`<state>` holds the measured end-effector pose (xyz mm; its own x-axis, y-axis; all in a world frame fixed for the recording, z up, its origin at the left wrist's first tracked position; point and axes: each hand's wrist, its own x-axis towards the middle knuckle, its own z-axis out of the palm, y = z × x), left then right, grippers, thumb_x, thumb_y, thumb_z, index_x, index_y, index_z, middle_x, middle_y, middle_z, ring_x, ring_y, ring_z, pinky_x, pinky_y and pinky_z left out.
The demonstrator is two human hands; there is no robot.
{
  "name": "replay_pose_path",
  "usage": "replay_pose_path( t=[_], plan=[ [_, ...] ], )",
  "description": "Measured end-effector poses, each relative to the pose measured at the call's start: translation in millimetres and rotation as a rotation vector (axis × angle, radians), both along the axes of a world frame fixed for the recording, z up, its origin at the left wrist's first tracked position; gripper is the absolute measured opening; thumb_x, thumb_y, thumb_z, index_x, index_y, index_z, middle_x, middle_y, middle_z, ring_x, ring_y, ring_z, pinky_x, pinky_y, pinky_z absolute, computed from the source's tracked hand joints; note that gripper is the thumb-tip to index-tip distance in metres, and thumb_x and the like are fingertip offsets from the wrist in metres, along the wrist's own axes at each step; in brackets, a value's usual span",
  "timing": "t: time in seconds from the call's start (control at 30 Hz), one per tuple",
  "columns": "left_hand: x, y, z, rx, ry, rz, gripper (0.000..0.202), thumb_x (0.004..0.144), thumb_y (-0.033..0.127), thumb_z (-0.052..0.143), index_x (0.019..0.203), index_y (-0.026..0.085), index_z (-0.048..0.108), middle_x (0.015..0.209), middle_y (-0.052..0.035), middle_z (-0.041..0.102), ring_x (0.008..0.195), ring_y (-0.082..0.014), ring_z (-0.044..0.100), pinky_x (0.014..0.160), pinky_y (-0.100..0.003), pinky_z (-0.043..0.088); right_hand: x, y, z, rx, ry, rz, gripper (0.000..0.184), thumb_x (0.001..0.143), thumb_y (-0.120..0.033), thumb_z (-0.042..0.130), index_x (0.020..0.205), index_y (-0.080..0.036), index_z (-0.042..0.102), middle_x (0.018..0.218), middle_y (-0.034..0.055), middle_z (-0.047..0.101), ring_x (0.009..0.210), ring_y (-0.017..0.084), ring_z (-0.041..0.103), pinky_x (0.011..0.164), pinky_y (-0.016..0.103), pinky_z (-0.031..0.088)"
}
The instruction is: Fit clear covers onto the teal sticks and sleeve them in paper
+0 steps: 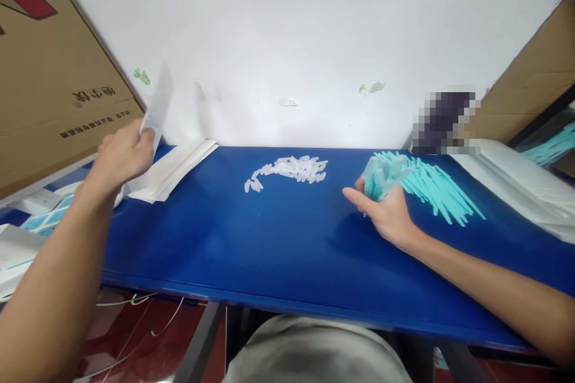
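My left hand [123, 152] is closed on a thin, translucent white plastic bag [158, 102], held upright and slightly blurred. Just below and right of that hand, a stack of similar flat white bags [173, 170] lies on the blue table [224, 239]. My right hand [389, 209] grips a bunch of teal sticks [380, 176] with clear, whitish ends, raised a little over the table. Behind it a loose pile of long teal sticks [442, 188] fans out. Between my hands lies a small heap of translucent white caps [300, 167].
A large cardboard box [58, 84] leans at the left, with white boxes [18, 254] near the table's left edge. White plastic sheeting [516, 185] and another cardboard box [534, 78] stand right. A white wall [287, 42] backs the table. Cables [121, 347] hang below.
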<state>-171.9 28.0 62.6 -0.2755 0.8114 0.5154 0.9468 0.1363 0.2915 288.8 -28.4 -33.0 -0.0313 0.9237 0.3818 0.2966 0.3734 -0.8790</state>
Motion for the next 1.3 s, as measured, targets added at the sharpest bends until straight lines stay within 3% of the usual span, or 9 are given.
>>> replay_pose_path(
  t=[0.07, 0.17, 0.27, 0.37, 0.53, 0.73, 0.87, 1.1, 1.3],
  plan=[
    [34, -31, 11.0, 0.208, -0.050, -0.044, 0.036, 0.100, 0.042, 0.048, 0.113, 0.014, 0.066, 0.118, -0.0046, 0.072, 0.121, -0.0352, 0.062, 0.110, -0.060, 0.042, 0, -1, -2.0, 0.079, -0.006, -0.009, 0.033, 0.080, -0.051, 0.070, 0.072, -0.026, 0.051, 0.064, -0.0007, 0.053, 0.057, 0.017, 0.047, 0.054, 0.035, 0.045],
    [90, -66, 11.5, 0.611, -0.552, -0.420, 0.034, 0.090, 0.042, 0.067, 0.113, 0.017, 0.071, 0.117, -0.0006, 0.075, 0.117, -0.0283, 0.066, 0.112, -0.050, 0.047, -5, -4, -3.4, 0.116, -0.120, 0.004, 0.024, 0.081, -0.042, 0.068, 0.071, -0.024, 0.057, 0.067, 0.0026, 0.061, 0.064, 0.020, 0.055, 0.059, 0.035, 0.047],
    [138, -82, -1.6, 0.549, -1.133, -0.598, 0.024, 0.079, 0.032, 0.080, 0.099, 0.020, 0.074, 0.108, -0.0025, 0.077, 0.120, -0.0301, 0.066, 0.109, -0.048, 0.054, -12, -8, 1.2, 0.085, -0.321, 0.115, 0.023, 0.083, -0.038, 0.065, 0.069, -0.021, 0.059, 0.063, 0.0026, 0.062, 0.058, 0.018, 0.054, 0.054, 0.030, 0.040],
    [166, -84, -19.2, 0.308, -1.469, -0.654, 0.018, 0.081, 0.032, 0.077, 0.099, 0.026, 0.074, 0.119, -0.0029, 0.075, 0.133, -0.0310, 0.058, 0.108, -0.042, 0.057, -17, -9, 11.4, 0.095, -0.519, 0.187, 0.026, 0.086, -0.036, 0.060, 0.066, -0.021, 0.053, 0.058, -0.0002, 0.057, 0.053, 0.014, 0.047, 0.052, 0.027, 0.031],
    [197, -80, -51.8, 0.267, -1.654, -0.572, 0.023, 0.085, 0.032, 0.073, 0.108, 0.029, 0.071, 0.127, -0.0021, 0.071, 0.139, -0.0290, 0.053, 0.109, -0.041, 0.056, -17, -15, 29.9, 0.168, -0.742, 0.139, 0.028, 0.086, -0.030, 0.057, 0.065, -0.023, 0.038, 0.066, 0.0011, 0.059, 0.058, 0.015, 0.050, 0.055, 0.028, 0.027],
    [229, -90, -78.3, 0.185, -1.770, -0.505, 0.026, 0.092, 0.039, 0.065, 0.115, 0.029, 0.069, 0.129, -0.0033, 0.071, 0.140, -0.0286, 0.053, 0.109, -0.040, 0.056, -12, -24, 41.2, 0.131, -1.246, 0.034, 0.014, 0.092, -0.026, 0.054, 0.079, -0.023, 0.049, 0.070, 0.0029, 0.064, 0.055, 0.018, 0.055, 0.051, 0.031, 0.016],
    [239, -107, -76.6, 0.106, -1.927, -0.498, 0.034, 0.096, 0.034, 0.057, 0.129, 0.028, 0.064, 0.132, -0.0045, 0.069, 0.135, -0.0289, 0.057, 0.107, -0.041, 0.057, -5, -22, 35.9, 0.249, -1.435, -0.044, 0.003, 0.088, -0.024, 0.059, 0.088, -0.021, 0.058, 0.069, 0.0031, 0.065, 0.052, 0.017, 0.054, 0.049, 0.033, 0.012],
    [249, -124, -63.8, 0.177, -2.295, -0.374, 0.043, 0.101, 0.021, 0.043, 0.142, 0.014, 0.055, 0.123, -0.0131, 0.072, 0.121, -0.0296, 0.067, 0.110, -0.046, 0.052, -2, -23, 32.0, 0.920, -1.367, -0.295, 0.018, 0.082, -0.003, 0.057, 0.077, -0.020, 0.061, 0.061, -0.0003, 0.057, 0.054, 0.017, 0.046, 0.057, 0.033, 0.019],
    [245, -132, -71.0, 0.168, -2.322, -0.611, 0.044, 0.099, 0.032, 0.048, 0.139, 0.018, 0.059, 0.126, -0.0131, 0.070, 0.128, -0.0329, 0.062, 0.113, -0.047, 0.048, -9, -24, 40.8, 1.074, -1.349, -0.305, 0.026, 0.084, 0.003, 0.051, 0.079, -0.020, 0.064, 0.064, 0.0009, 0.057, 0.056, 0.018, 0.038, 0.059, 0.033, 0.020]
  ],
)
